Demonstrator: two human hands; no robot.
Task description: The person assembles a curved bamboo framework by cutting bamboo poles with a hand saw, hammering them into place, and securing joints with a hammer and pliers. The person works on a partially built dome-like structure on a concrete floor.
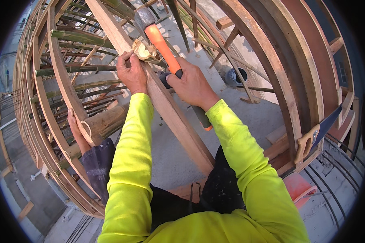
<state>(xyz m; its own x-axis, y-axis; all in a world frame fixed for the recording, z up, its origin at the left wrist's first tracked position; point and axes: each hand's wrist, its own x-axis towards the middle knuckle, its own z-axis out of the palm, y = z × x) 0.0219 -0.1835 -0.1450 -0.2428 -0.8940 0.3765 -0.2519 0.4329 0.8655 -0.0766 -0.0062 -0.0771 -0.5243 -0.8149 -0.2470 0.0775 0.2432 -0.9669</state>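
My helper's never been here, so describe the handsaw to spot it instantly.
Find the big timber framework on the right. Near its lower end, above the red container, is the handsaw. Its dark blue blade and looped wooden handle set it apart from that timber.

This was a building site: bamboo poles [83,38] and timber framing [63,79] crowded the left of the frame, more timber [255,46] curved through the upper right, a handsaw [306,145] showed at the right edge, a hammer [163,46] at upper centre, and bare grey flooring [166,158] lay in the middle.
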